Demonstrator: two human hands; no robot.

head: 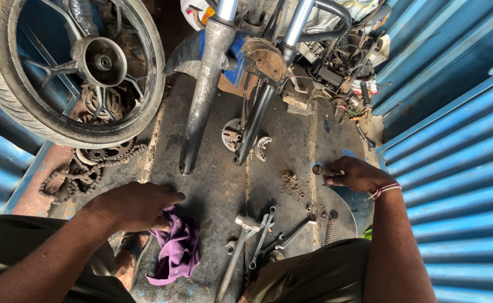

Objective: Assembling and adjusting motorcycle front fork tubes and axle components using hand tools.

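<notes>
Gripping a small rusty cylindrical part (317,169) in right hand (354,174) near the floor's (212,185) right edge; left hand (137,205) closed over purple rag (177,249) at near edge, beside wrenches (263,235).

The left hand (137,205) reaches forward from the lower left on a bare forearm, palm down, knuckles up, fingers curled loosely downward and pressed low to the floor. The right hand (356,174) comes in from the lower right, its forearm running almost straight up the view, a red and white thread band at the wrist. Its fingers are drawn together in a pinching grip, pointing left.
</notes>
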